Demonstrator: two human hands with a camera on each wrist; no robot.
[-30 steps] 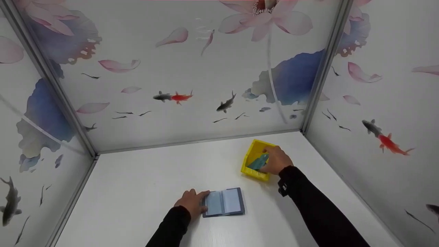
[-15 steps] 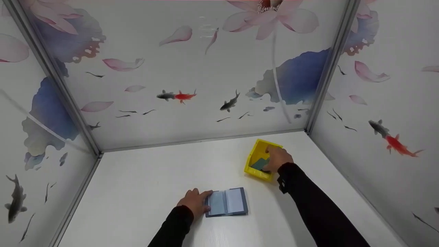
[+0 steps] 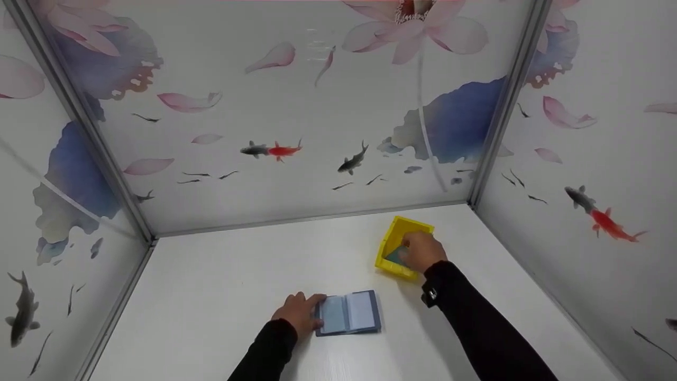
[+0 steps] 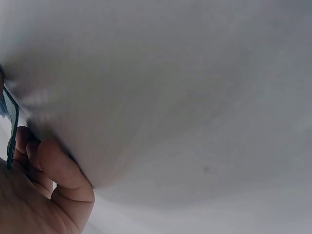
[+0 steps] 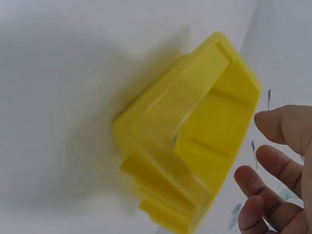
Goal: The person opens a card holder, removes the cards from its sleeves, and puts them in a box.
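Note:
A small card holder (image 3: 348, 313) with a blue-grey cover and pale, sleeve-like pages lies spread on the white table. My left hand (image 3: 299, 313) grips its left edge, thumb and fingers at the cover; in the left wrist view, curled fingers (image 4: 61, 168) show beside a thin teal edge. Further back on the right, my right hand (image 3: 424, 251) reaches over a yellow bin (image 3: 394, 267). A flat teal piece (image 3: 394, 256) lies inside, partly covered by that hand. The right wrist view shows its fingers (image 5: 278, 168) spread apart beside the bin's opening, with nothing between them.
White panels printed with lotus flowers and fish enclose the table at the back and both sides, joined by metal corner posts (image 3: 489, 137). The bin stands near the back right corner, close to the right panel (image 3: 597, 159).
The teal piece stood tilted at the right fingers a second ago and now lies lower in the bin. The right hand has shifted slightly over the bin; the left hand stays at the card holder.

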